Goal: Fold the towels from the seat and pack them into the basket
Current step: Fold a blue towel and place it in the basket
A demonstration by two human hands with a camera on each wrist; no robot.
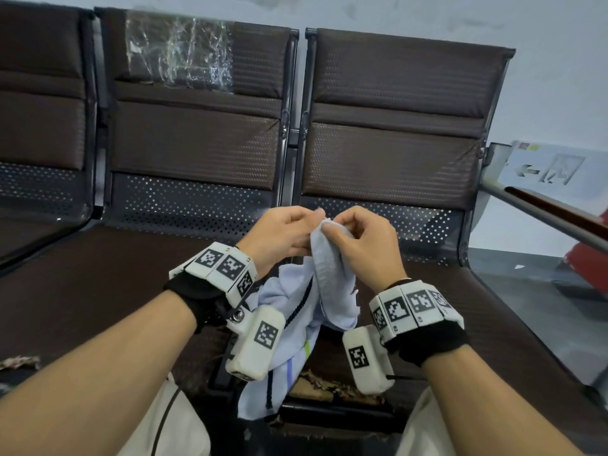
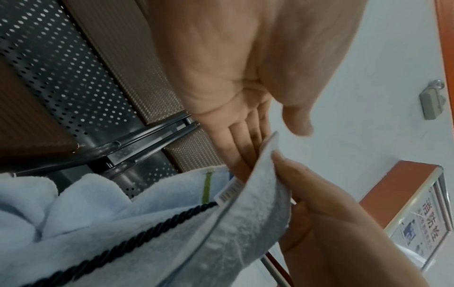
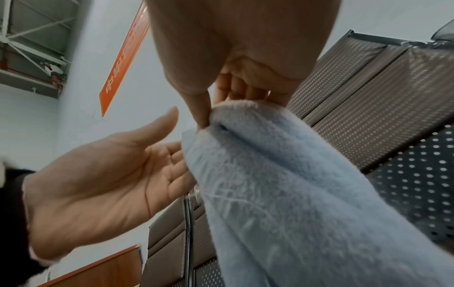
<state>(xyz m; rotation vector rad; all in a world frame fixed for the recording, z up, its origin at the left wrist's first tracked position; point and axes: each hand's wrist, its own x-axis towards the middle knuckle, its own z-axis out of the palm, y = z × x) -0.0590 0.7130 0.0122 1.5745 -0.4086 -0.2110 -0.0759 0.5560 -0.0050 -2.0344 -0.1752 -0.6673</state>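
Left hand (image 2: 245,81) fingers straight behind pale blue towel (image 2: 152,229), right hand (image 2: 331,223) pinching its edge

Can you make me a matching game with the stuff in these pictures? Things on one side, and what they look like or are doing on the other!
Things:
1. towel
2. right hand
3. seat
4. cord on the towel

Descriptions:
A. dark brown, with a dotted metal strip at the back
B. light blue and fluffy, hanging down
C. dark and twisted like rope
D. pinching the towel's top edge

Pairs: 1-B, 2-D, 3-A, 4-C
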